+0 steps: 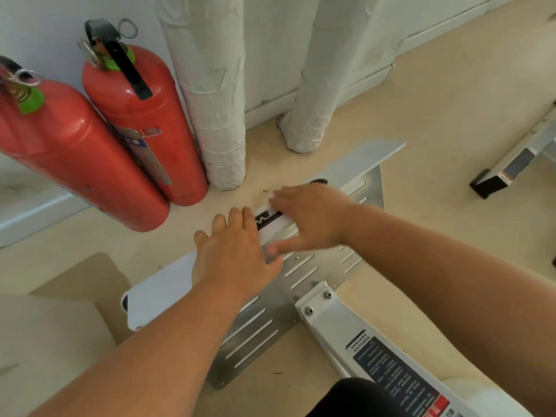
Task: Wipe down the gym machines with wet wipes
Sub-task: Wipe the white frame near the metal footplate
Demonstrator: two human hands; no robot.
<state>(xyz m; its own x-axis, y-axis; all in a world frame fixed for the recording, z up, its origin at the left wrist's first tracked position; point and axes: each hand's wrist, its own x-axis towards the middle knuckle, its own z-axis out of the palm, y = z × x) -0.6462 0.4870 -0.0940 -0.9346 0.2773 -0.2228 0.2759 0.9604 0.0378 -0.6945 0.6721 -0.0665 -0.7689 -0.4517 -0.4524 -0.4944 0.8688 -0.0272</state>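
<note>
Two fire extinguishers (90,152) stand well left of the grip. The left hand (231,251) lies flat on the machine's white foot bar (156,290), fingers straight, holding nothing. Just right of it the blurred right hand (310,218) presses flat on what looks like a wet wipe (278,233). The job seems midway, with the slotted plate (264,320) probably still to do.

Floor: we are looking down at smooth beige flooring (436,164).
Extinguishers: two red metal fire extinguishers (141,124) are standing on it, touching.
Pipes: two white wrapped pipes (216,115) are meeting it.
Machine base: a white metal crossbar (162,290) with a slotted grey plate (258,332) is resting there.
</note>
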